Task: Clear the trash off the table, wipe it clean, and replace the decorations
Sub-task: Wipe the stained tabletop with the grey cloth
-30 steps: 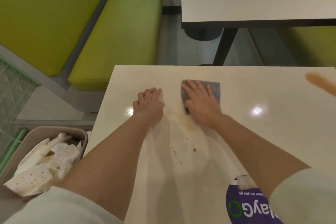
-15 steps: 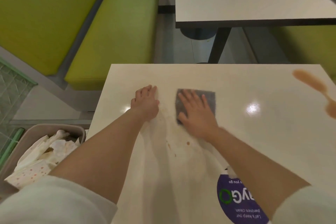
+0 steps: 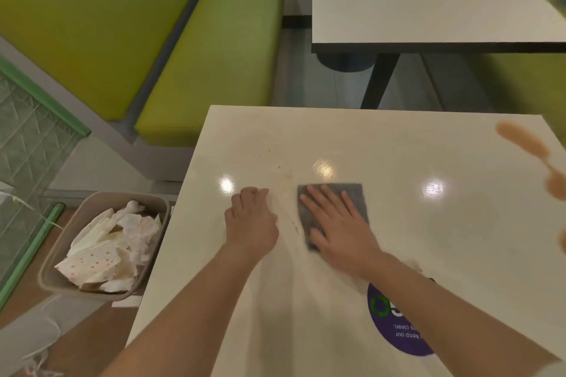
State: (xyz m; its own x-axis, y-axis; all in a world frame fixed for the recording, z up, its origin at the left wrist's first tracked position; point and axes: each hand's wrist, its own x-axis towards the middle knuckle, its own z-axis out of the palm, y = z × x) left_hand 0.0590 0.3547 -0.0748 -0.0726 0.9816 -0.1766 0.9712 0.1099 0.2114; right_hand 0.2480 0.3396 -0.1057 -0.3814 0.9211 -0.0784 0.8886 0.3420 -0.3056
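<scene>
On head view, counter (image 3: 398, 147) mid-wipe. Right hand (image 3: 340, 223) flat, fingers straight and spread, pressing grey cloth (image 3: 352, 196) down on counter near centre. Left hand (image 3: 251, 220) just beside, apart from cloth, fingers curled under, knuckles resting on counter, holding nothing. Slight motion blur on right forearm.

Step in hand, judged: wiping stage. Trash looks already off counter, sitting in beige bin (image 3: 76, 263) on floor at counter's left edge, filled with crumpled paper wrappers (image 3: 113, 245). No decorations visible anywhere, so replacing them not yet done.

Faint smears and small specks (image 3: 284, 174) on counter just ahead of and between hands. Large brown spill (image 3: 526, 141) at far right corner, well apart from cloth, more blobs trailing down right edge. Untouched as it lies.

Next move, judged: keep flat pressure, sweep cloth over specks, then reach right to brown spill. Needs long stretch across counter; likely several passes, liquid may smear rather than lift. Cloth looks small against spill.

Surface: glossy cream top, ceiling-light glints in three spots. Purple round sticker (image 3: 398, 333) near front edge, partly hidden under right forearm, white text reading upside down.

Room: green padded bench seat (image 3: 214, 55) beyond at left, second pale table (image 3: 413, 3) on dark leg behind, grey floor between. Patterned glass panel with green frame (image 3: 30, 138) at far left.
</scene>
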